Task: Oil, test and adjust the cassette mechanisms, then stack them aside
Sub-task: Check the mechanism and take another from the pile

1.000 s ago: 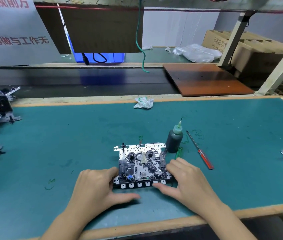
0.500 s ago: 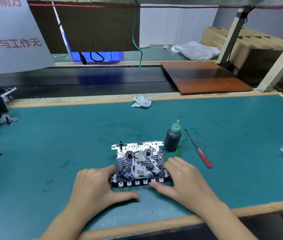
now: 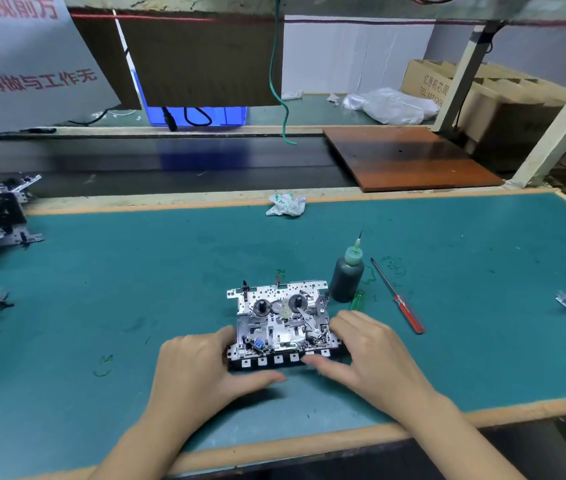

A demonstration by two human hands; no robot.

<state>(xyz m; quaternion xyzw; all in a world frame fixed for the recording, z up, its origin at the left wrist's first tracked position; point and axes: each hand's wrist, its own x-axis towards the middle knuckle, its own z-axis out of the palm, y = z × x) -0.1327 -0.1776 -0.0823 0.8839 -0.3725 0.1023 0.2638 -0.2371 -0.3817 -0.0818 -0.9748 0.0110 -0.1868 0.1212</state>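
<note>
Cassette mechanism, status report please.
Left hand and right hand grip the cassette mechanism flat on the mat. Oil bottle stands just behind. Nothing blocking.

Left hand [image 3: 202, 368], right hand [image 3: 371, 358] bare; forearms bare, no sleeves, gloves, rings or watch.

The white banner [image 3: 28, 64] hanging at the upper left carries red Chinese characters, cut off at the edges; one row reads "不得做与工作无". The cardboard box [image 3: 428, 81] at the back right shows "亿惠机芯" and "TEL" with a partly hidden number.

Metal cassette mechanism [image 3: 281, 323] flat on mat
</note>
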